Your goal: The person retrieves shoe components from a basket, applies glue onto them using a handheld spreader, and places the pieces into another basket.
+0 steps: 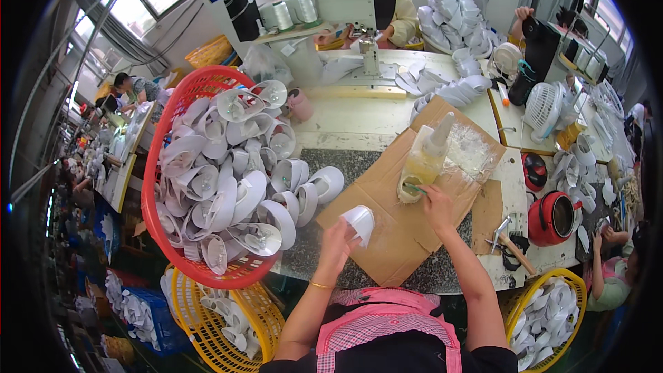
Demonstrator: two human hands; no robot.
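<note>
My left hand (335,245) grips a white curved shoe-upper piece (360,225) above the near edge of a cardboard sheet (383,235). On that cardboard stands a translucent plastic glue bottle (425,159) with a narrow spout and yellowish glue inside. My right hand (438,208) pinches a thin green stick (414,188), perhaps a brush handle, whose far end goes into an opening low on the bottle. The stick's tip is hidden there. A whitish crust of dried glue (475,155) covers the cardboard right of the bottle.
A red basket (150,186) heaped with white shoe uppers (235,200) stands at the left. Yellow baskets (266,318) of white pieces flank me below. A hammer (516,254) and a red pot (552,217) lie right. Across the table, a person sits behind a sewing machine (371,55).
</note>
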